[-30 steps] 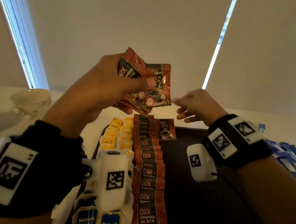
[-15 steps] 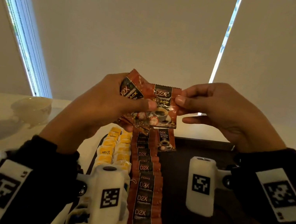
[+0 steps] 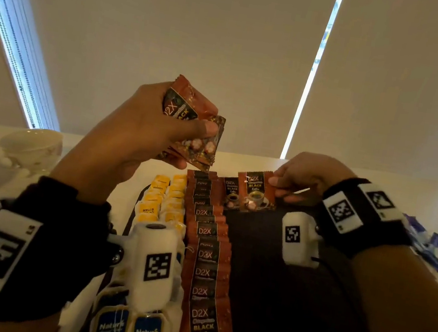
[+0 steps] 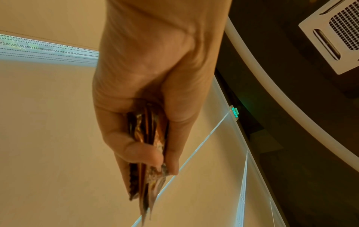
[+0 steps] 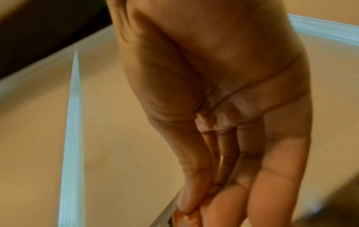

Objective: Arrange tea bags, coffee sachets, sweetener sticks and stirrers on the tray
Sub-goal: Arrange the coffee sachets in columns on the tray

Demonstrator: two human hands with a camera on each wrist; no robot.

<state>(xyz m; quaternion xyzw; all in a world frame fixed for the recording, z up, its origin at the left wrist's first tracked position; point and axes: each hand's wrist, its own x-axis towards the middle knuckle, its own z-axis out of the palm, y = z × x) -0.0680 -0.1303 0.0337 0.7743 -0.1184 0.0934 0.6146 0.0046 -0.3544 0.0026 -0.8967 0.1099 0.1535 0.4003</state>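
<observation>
Dark tray (image 3: 269,260): coffee sachets (image 3: 207,250), tea bags (image 3: 160,199).

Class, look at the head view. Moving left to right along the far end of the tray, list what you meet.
White cup → yellow tea bags → column of coffee sachets → lone coffee sachet lying flat → coffee sachet pinched by the right hand → blue sachets off the tray.

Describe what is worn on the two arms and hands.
Both hands, left hand and right hand, are bare. Each wrist has a black band carrying white plates with black square markers, plus a white camera pod with its own marker. A thin black cable leaves the right pod.
</observation>
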